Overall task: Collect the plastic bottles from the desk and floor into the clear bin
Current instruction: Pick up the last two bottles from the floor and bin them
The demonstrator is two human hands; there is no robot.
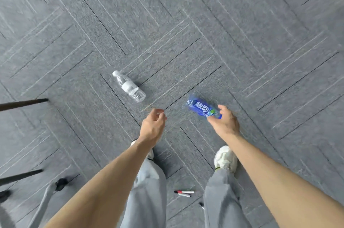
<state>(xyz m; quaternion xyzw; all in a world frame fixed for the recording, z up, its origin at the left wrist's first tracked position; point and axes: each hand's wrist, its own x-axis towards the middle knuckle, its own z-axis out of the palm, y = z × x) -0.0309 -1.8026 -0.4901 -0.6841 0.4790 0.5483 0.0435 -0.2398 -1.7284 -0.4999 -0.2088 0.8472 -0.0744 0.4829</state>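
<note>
A clear plastic bottle with a white cap and white label lies on the grey carpet, cap pointing up-left. My left hand hangs a short way below and right of it, fingers loosely curled, holding nothing. My right hand grips a blue-labelled plastic bottle by its neck end, the bottle's body pointing up-left above the floor. The clear bin is out of view.
Grey carpet tiles fill the view. Two marker pens lie between my feet. Dark chair or stand legs and a castor reach in from the left edge. My white shoe stands under my right arm.
</note>
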